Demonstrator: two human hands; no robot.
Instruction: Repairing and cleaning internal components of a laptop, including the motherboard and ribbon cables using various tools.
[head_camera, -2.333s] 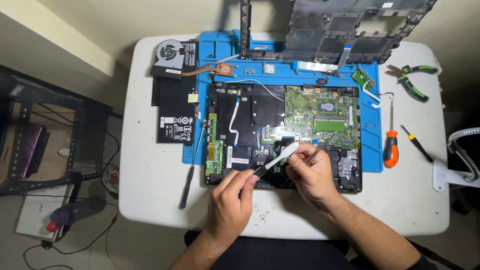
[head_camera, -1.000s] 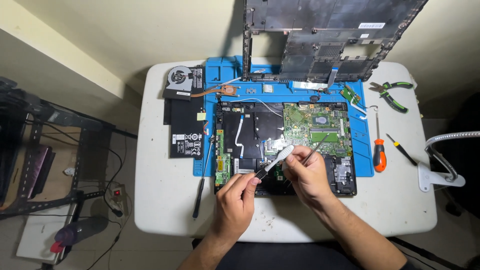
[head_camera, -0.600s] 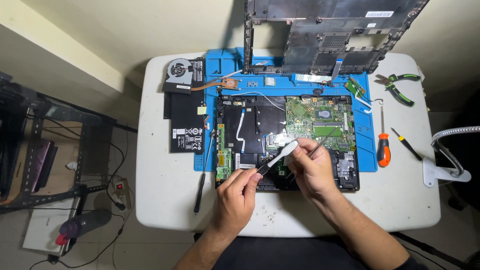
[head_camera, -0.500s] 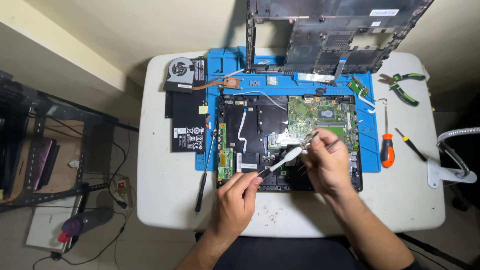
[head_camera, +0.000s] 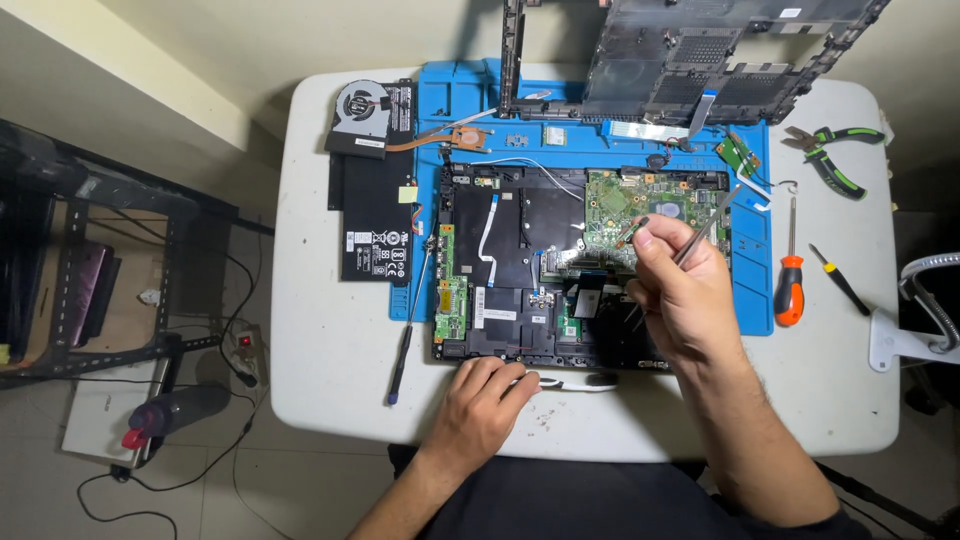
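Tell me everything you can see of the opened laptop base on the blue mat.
The opened laptop base lies flat on the blue mat, cover off, black inside. A green circuit board fills its upper right; a smaller green board sits at the left edge, with white ribbon cables across the middle. The right hand hovers over its right half holding thin metal tweezers. The left hand rests at its front edge.

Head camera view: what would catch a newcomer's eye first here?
The opened laptop base with its green circuit board lies on a bright blue work mat in the middle of the white table. The right hand holds thin tweezers over the board, while the left hand rests at the laptop's near edge. An orange-handled screwdriver lies to the right.
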